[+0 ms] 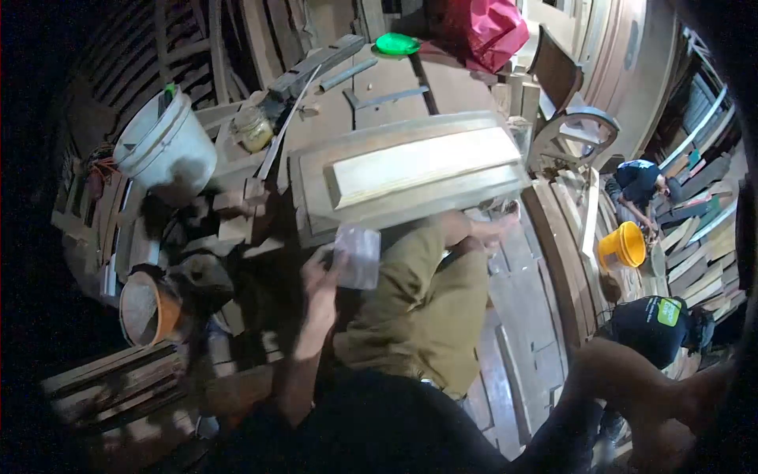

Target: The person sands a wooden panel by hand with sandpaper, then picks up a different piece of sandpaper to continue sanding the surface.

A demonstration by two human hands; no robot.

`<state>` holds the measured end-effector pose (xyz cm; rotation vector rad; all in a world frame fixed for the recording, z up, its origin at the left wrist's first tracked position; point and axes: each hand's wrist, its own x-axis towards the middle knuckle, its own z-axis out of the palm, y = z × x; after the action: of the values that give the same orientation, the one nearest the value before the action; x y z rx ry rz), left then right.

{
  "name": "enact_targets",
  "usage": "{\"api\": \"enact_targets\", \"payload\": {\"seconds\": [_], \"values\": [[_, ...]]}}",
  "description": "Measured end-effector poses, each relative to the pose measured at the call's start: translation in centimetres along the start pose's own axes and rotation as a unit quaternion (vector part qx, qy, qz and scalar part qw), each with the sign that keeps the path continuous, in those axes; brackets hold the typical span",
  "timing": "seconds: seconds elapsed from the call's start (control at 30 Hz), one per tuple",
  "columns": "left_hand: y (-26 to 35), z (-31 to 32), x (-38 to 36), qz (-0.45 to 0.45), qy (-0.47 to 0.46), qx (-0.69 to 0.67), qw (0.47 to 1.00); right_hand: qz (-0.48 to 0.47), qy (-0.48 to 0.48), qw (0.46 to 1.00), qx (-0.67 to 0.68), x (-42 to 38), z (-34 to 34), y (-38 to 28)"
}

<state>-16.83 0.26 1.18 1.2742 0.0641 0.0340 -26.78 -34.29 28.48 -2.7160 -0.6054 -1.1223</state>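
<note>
My left hand (pixel 320 276) holds a pale, flat rectangular piece (pixel 358 257) by its left edge, its fingers closed on it. The piece is above my left thigh, just below a wooden panel (pixel 312 186) with a raised light-coloured centre (pixel 426 164). This panel lies tilted in front of my bent legs in khaki trousers (pixel 418 316). My right arm is bent at the lower right, and its forearm runs into the dark right edge. The right hand itself cannot be made out there.
A white bucket (pixel 178 142), a jar (pixel 254 130) and an orange bucket (pixel 167 314) stand at the left. Behind the panel are a green dish (pixel 396 44) and a red bag (pixel 489 35). At the right, a person (pixel 636 182) crouches near a yellow bucket (pixel 622 246); another person (pixel 651 328) is below.
</note>
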Motion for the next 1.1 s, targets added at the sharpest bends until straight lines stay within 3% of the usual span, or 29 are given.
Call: {"api": "enact_targets", "payload": {"seconds": [0.13,0.2,0.27,0.53,0.67,0.9,1.1], "values": [[0.9,0.4,-0.4,-0.010,0.065,-0.004,0.998,0.022,-0.035,0.999,0.002,0.1,3.0,1.4],[1.1,-0.1,0.4,-0.010,0.040,0.029,0.999,0.030,-0.057,0.998,0.007,0.2,4.7,2.1],[1.7,0.4,0.7,-0.015,0.089,0.026,0.996,0.039,-0.076,0.996,0.013,0.6,6.5,3.0],[2.1,-0.5,0.1,-0.033,0.134,0.045,0.989,0.046,-0.117,0.992,0.032,2.5,10.4,4.9],[1.2,-0.8,2.5,-0.029,0.076,0.050,0.995,0.034,-0.120,0.992,0.032,3.6,11.7,5.8],[1.3,1.5,4.2,-0.083,0.059,0.052,0.993,0.017,-0.146,0.987,0.064,6.1,15.0,7.2],[0.2,3.7,3.9,-0.127,-0.026,0.035,0.991,0.016,-0.143,0.986,0.088,7.2,16.6,8.1]]}}
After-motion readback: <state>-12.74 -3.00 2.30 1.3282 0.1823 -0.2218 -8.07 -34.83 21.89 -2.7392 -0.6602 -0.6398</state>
